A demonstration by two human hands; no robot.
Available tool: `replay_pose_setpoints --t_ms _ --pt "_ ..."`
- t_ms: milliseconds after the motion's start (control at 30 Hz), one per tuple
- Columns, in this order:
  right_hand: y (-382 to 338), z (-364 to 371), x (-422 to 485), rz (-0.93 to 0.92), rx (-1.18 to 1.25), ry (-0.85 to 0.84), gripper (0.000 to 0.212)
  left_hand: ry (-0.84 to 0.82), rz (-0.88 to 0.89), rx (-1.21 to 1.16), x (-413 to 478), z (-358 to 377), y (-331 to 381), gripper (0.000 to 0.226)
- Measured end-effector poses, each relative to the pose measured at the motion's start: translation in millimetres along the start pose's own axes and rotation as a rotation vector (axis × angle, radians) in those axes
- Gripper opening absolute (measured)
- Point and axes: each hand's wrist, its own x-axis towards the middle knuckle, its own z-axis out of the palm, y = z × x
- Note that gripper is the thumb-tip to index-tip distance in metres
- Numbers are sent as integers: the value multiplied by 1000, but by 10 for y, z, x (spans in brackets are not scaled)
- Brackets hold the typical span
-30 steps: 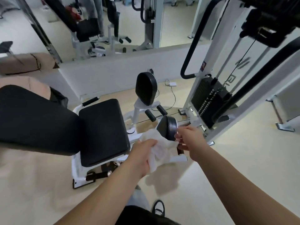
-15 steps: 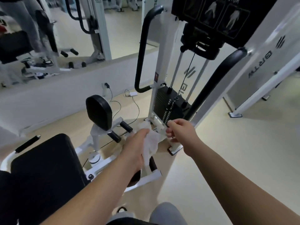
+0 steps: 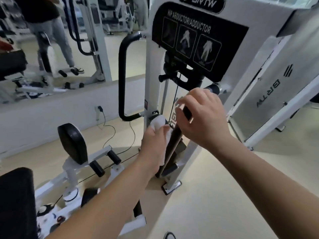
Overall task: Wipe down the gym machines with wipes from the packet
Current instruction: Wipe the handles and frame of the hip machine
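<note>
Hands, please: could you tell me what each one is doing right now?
Left hand: holding the white wipe.
Right hand: gripping the black handle.

Above your right hand (image 3: 203, 118), the black placard (image 3: 198, 44) reads "HIP ABDUCTOR/ADDUCTOR" over three figure drawings. Higher still, the oval badge (image 3: 202, 3) says "BRTW". Right of that hand, the grey side panel (image 3: 276, 80) carries "BRTW" turned sideways.

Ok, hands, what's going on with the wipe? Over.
Left hand grips wipe against black bar. Right hand curled round the bar, higher up. Thin cable just behind, not blocking.
</note>
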Motion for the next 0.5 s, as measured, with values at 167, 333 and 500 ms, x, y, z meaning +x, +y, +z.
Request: replay_pose_setpoints --t_ms 167,333,500 --pt "779 11 32 0 35 8 22 130 118 3 93 495 66 36" --pt "1233 -204 295 -15 -121 206 22 170 361 148 120 863 570 32" --pt "1333 -149 137 371 166 218 29 140 586 707 84 1229 571 39"
